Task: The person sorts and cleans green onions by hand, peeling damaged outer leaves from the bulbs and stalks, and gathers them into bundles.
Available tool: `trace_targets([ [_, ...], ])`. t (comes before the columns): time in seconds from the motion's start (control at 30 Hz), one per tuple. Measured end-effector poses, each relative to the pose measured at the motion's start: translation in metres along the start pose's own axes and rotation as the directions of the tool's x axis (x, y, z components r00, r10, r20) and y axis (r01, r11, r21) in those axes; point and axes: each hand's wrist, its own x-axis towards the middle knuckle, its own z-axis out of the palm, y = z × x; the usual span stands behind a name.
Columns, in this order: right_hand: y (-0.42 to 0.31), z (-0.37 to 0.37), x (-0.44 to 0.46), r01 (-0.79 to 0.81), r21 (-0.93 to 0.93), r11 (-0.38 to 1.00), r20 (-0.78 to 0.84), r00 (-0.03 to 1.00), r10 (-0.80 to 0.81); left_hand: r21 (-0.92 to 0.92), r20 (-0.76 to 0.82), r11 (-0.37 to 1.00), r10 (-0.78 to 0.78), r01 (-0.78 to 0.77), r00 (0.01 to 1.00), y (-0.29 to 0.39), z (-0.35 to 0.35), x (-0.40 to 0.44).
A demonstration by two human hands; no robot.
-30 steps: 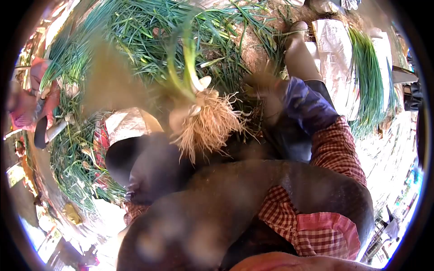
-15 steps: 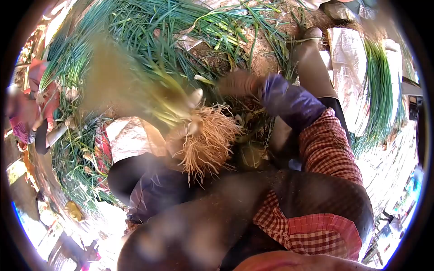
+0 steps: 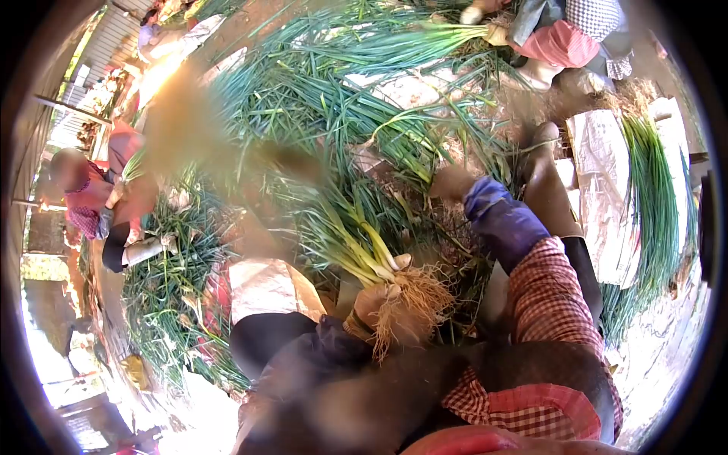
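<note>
My left hand [image 3: 371,303] is closed round the base of a bunch of green onions [image 3: 368,254]. Pale stringy roots [image 3: 421,299] hang from the bunch over my lap, and its green leaves point up and to the left. My right hand [image 3: 453,184], beyond a purple cuff and a checked sleeve, reaches forward above the loose leaves, right of the bunch. It is blurred, so its fingers and anything in them cannot be made out.
Loose green leaves [image 3: 326,98] cover the ground ahead. Bundled onions [image 3: 652,197] lie on white sacking at the right. One person [image 3: 91,201] sits at the left; another person's sleeve [image 3: 560,44] shows at the top right. My boot [image 3: 544,178] extends forward.
The view has tilted up, showing more of the people around. The held bunch, swinging and blurred before, now shows more sharply. My right arm remains stretched forward.
</note>
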Motion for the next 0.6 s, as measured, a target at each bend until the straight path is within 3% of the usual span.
trace_targets([
  [0.03, 0.007, -0.016, -0.002, 0.139, -0.163, 0.977, -0.050, 0.988, -0.149, -0.014, 0.048, 1.000, 0.023, -0.023, 0.999, 0.001, 0.001, 0.001],
  [0.07, 0.017, -0.027, -0.011, 0.175, -0.312, 0.934, -0.088, 0.973, -0.212, -0.036, 0.090, 0.999, 0.041, -0.037, 0.995, 0.000, 0.003, 0.001],
  [0.1, 0.020, -0.044, -0.028, 0.189, -0.457, 0.869, -0.125, 0.954, -0.273, -0.082, 0.099, 0.997, 0.020, -0.012, 0.995, -0.004, -0.005, 0.002],
  [0.13, 0.010, -0.083, -0.068, 0.106, -0.578, 0.809, -0.190, 0.947, -0.260, -0.204, 0.080, 0.978, -0.020, 0.036, 0.997, -0.008, -0.008, 0.002],
  [0.17, 0.009, -0.096, -0.090, -0.025, -0.243, 0.970, -0.388, 0.919, -0.074, -0.220, 0.084, 0.975, -0.003, 0.021, 0.996, -0.008, -0.005, 0.002],
  [0.2, 0.010, -0.098, -0.106, -0.112, 0.139, 0.984, -0.497, 0.851, 0.167, -0.237, 0.085, 0.972, 0.014, 0.007, 0.996, -0.007, -0.002, 0.002],
  [0.23, 0.013, -0.078, -0.107, 0.039, 0.496, 0.867, -0.390, 0.902, 0.183, -0.256, 0.133, 0.966, -0.011, 0.045, 0.991, -0.006, -0.004, 0.003],
  [0.27, 0.016, -0.058, -0.108, 0.109, 0.793, 0.600, -0.277, 0.941, 0.195, -0.271, 0.180, 0.959, -0.034, 0.083, 0.983, -0.005, -0.006, 0.007],
  [0.3, 0.009, -0.038, -0.111, 0.224, 0.706, 0.672, -0.326, 0.945, 0.028, -0.245, 0.207, 0.969, 0.012, 0.040, 0.978, -0.005, 0.001, 0.010],
  [0.33, -0.011, -0.027, -0.127, 0.189, 0.792, 0.581, -0.226, 0.974, -0.009, -0.291, 0.294, 0.952, -0.004, 0.093, 0.956, -0.007, 0.000, 0.015],
  [0.37, -0.031, -0.016, -0.144, 0.130, 0.863, 0.489, -0.123, 0.991, -0.047, -0.274, 0.274, 0.945, -0.104, 0.181, 0.956, -0.007, -0.005, 0.016],
  [0.4, -0.062, -0.020, -0.165, -0.113, 0.973, 0.201, 0.119, 0.993, -0.017, -0.250, 0.245, 0.945, -0.148, 0.210, 0.958, -0.010, -0.011, 0.017],
  [0.47, -0.067, 0.020, -0.154, -0.093, 0.960, 0.266, 0.143, 0.974, -0.176, -0.190, 0.180, 0.959, -0.178, 0.212, 0.967, -0.018, -0.023, 0.017],
  [0.5, -0.077, 0.028, -0.157, -0.100, 0.985, 0.141, 0.136, 0.950, -0.281, -0.186, 0.035, 0.969, -0.159, 0.163, 0.987, -0.022, -0.016, 0.017],
  [0.53, -0.082, 0.033, -0.164, -0.216, 0.976, 0.043, 0.218, 0.927, -0.304, -0.165, -0.014, 0.973, -0.168, 0.164, 0.986, -0.025, -0.015, 0.017],
  [0.6, -0.095, 0.047, -0.164, -0.137, 0.986, -0.098, 0.087, 0.913, -0.399, -0.230, -0.063, 0.970, -0.090, 0.073, 0.994, -0.022, -0.001, 0.013],
])
